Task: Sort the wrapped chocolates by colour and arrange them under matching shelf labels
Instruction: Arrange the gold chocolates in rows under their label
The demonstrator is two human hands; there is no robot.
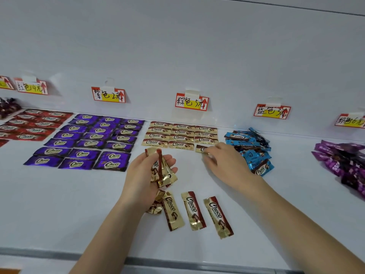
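Between the curled fingers and thumb of the left hand (150, 171), turned palm up, a bundle of gold chocolates (163, 171) is gripped, with the crimped ends fanned toward the wrist. To its right, the right hand (223, 161) is extended forward, palm down. Its fingertips are bent over the right end of a single gold chocolate (200, 149), on which only a "C" is visible. This piece is pinched against the shelf (59, 204) at the near right corner of the gold rows (181, 135).

Nearer than the left hand, loose gold chocolates (194, 212) are laid side by side, each marked "Choco". Beyond the gold rows, a 5元 label (192, 101) is hung on the back wall.

Left of the hands, purple rows (88, 141) are set under a 2元 label (108, 94). Farther left, red rows (33, 124) are set under a 4元 label (31, 87).

Just right of the right hand, a blue heap (250, 147) is piled beneath a label reading "蓝色 3元" (272, 112).
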